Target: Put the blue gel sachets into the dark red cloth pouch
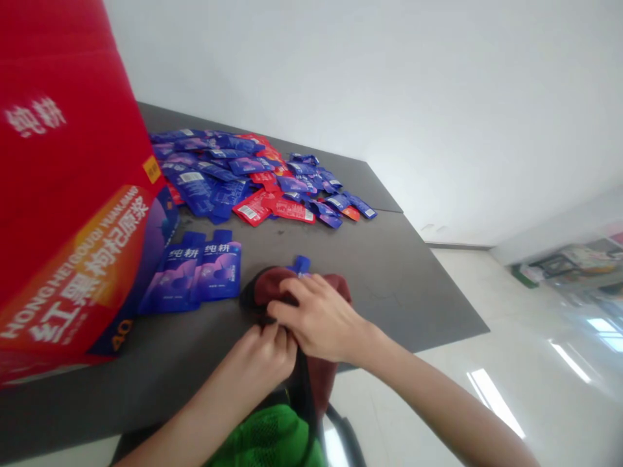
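At the far left I see a tall red box (73,214), marked "40" low on its printed face. Just right of it, at least 2 blue packets (217,269) lie flat and overlapping on the grey counter (403,266). Behind these, a loose heap of blue and red packets (233,162) spreads rightward along the counter, near the white wall (389,91).

At the lower middle, my left hand (270,353) is narrow, its fingers curled in at the maroon cloth (324,383); the exact place of its fingertips is hidden from me. The cloth lies partly on the counter's near edge and partly hangs below it, with dark trim (248,292) at its left end. Below the left hand is green mesh fabric (272,434). Touching that hand from the right, my right hand (318,318) bends over the same cloth and grips it between thumb and fingers. A blue packet top (302,264) shows just beyond it. At the far right are the pale, shiny floor (423,402) and some blurred clutter (564,266).
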A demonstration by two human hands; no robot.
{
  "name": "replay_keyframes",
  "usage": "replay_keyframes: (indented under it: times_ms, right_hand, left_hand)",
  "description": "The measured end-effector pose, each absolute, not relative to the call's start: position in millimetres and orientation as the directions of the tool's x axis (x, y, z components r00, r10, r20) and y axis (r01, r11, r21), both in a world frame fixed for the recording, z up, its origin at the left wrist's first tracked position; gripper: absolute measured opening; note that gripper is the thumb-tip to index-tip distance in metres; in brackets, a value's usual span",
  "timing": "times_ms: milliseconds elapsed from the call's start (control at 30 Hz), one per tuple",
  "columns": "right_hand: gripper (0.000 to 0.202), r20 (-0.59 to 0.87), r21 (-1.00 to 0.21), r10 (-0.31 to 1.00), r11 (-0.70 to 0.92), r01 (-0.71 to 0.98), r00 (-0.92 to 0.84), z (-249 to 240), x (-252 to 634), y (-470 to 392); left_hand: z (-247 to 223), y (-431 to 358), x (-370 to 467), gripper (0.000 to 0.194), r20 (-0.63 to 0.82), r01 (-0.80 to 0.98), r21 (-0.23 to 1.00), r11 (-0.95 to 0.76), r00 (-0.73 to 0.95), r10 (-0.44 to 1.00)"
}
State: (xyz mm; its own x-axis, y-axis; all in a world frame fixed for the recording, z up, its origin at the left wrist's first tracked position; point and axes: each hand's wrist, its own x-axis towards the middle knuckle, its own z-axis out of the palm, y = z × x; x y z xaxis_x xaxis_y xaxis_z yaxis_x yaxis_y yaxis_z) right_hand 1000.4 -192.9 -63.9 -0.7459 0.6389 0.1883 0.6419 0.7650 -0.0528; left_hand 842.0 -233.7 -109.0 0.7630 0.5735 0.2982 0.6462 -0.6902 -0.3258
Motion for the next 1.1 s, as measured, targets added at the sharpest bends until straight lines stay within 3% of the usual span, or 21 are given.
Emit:
replay_keyframes:
  times_ms: [133,267,367,467,500,567,667,833,933,1000,1100]
  right_hand:
    - [0.023,0.131,0.015,0.629,0.771,0.636,-0.766,-96,991,-166]
    - [0.028,0.158,0.009,0.817,0.56,0.829,-0.554,-98,1001,-101]
    - [0.028,0.266,-0.09,0.849,0.493,0.865,-0.456,-73,1013,-91]
    - [0.027,0.425,-0.215,0.766,0.603,0.769,-0.482,-47,1019,-131]
    - [0.026,0.42,-0.213,0.746,0.634,0.743,-0.516,-42,1019,-149]
    - [0.022,0.263,-0.149,0.708,0.701,0.697,-0.656,-44,1016,-181]
    - [0.033,0.107,-0.102,0.692,0.722,0.685,-0.714,-63,1010,-201]
    - [0.028,0.128,-0.088,0.644,0.765,0.638,-0.754,-95,1008,-160]
    - [0.024,0.117,-0.047,0.724,0.688,0.724,-0.68,-100,1013,-111]
    - [0.023,0.17,-0.032,0.79,0.602,0.798,-0.589,-92,1019,-86]
    - [0.026,0.372,-0.143,0.793,0.563,0.814,-0.482,-67,1026,-91]
  left_hand:
    - [-112,-235,845,0.026,0.329,0.673,-0.357,-0.648,0.74,0.587]
    - [-114,-236,847,0.029,0.324,0.612,-0.329,-0.719,0.789,0.523]
    - [-113,-240,854,0.025,0.323,0.672,-0.219,-0.708,0.735,0.597]
    - [-113,-246,863,0.017,0.35,0.746,-0.186,-0.639,0.658,0.667]
    - [-113,-247,866,0.016,0.36,0.76,-0.184,-0.624,0.642,0.676]
    - [-116,-247,869,0.016,0.382,0.765,-0.18,-0.618,0.634,0.673]
    - [-118,-245,866,0.02,0.399,0.743,-0.186,-0.643,0.655,0.642]
    - [-117,-239,856,0.032,0.406,0.663,-0.293,-0.689,0.738,0.538]
    - [-116,-237,851,0.034,0.399,0.609,-0.319,-0.726,0.781,0.481]
    - [-116,-237,848,0.035,0.377,0.614,-0.281,-0.737,0.777,0.503]
    - [-117,-238,845,0.034,0.371,0.648,-0.2,-0.735,0.744,0.555]
